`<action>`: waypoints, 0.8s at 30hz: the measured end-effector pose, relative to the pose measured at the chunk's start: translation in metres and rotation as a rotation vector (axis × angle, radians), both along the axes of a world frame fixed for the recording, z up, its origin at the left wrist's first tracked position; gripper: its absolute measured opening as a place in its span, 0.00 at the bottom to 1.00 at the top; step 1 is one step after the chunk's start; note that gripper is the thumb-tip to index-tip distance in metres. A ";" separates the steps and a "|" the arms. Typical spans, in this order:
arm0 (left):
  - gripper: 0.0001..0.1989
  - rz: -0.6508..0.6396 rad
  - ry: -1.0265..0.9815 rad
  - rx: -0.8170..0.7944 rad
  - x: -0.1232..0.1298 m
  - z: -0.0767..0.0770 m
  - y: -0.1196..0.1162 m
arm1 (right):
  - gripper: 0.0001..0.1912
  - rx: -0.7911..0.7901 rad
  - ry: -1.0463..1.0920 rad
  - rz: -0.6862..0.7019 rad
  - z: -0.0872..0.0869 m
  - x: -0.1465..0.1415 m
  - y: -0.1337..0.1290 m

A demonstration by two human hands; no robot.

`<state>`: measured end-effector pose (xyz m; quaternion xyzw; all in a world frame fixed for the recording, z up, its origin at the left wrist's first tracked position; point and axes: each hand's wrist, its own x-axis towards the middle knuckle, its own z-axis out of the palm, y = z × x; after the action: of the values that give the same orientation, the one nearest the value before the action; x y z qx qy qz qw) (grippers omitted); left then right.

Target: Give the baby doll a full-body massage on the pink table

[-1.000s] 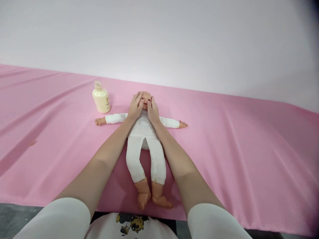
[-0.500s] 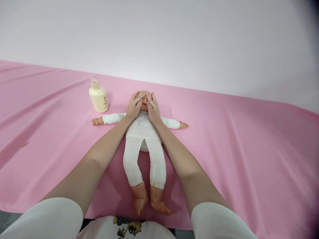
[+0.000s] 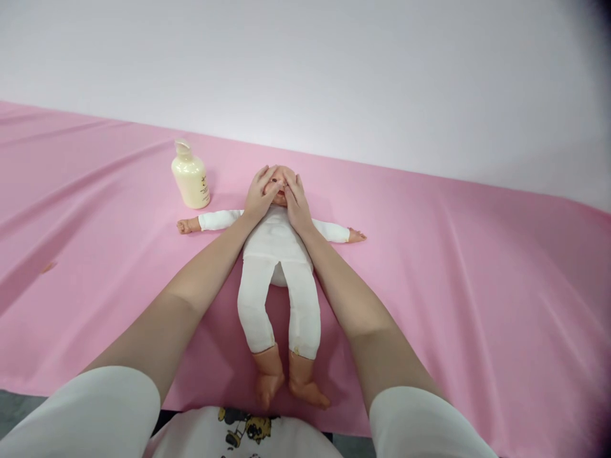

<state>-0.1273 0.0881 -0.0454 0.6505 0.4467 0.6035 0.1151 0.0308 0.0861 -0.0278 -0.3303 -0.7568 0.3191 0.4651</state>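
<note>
A baby doll (image 3: 277, 238) in a white cloth body lies on its back, arms spread sideways and feet toward me. My left hand (image 3: 259, 194) rests along the left side of its head, fingers stretched toward the forehead and thumb over the cheek. On the opposite side my right hand (image 3: 296, 200) lies the same way, its thumb near the doll's nose. Both hands are open and touch the doll's head (image 3: 282, 172), covering much of it. One eye and the mouth show between them. My forearms run along both sides of the doll's body.
A cream pump bottle (image 3: 191, 181) stands beyond the doll's arm on the left. Pink cloth (image 3: 405, 286) with soft folds covers the table. Behind it rises a white wall (image 3: 305, 76). The table's front edge is close to my body.
My hands have shifted slightly on the doll's head, and one of its eyes now shows between them. The whole view has moved a little; the bottle stands where it was.
</note>
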 end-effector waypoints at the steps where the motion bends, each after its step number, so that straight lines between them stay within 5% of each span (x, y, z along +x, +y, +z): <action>1: 0.34 0.010 0.011 0.010 0.001 0.001 -0.001 | 0.40 -0.002 -0.008 0.011 0.001 0.001 0.000; 13: 0.35 0.026 -0.071 -0.008 0.001 -0.003 0.004 | 0.52 -0.215 0.038 -0.069 -0.002 0.000 0.002; 19: 0.35 0.006 -0.014 0.050 0.000 -0.001 0.005 | 0.43 -0.028 0.015 0.029 0.003 0.000 -0.001; 24: 0.36 -0.016 0.004 0.036 0.000 0.003 0.001 | 0.43 -0.023 -0.002 0.021 0.004 0.001 -0.002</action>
<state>-0.1273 0.0894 -0.0419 0.6572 0.4308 0.6090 0.1073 0.0313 0.0843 -0.0237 -0.3279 -0.7569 0.3325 0.4572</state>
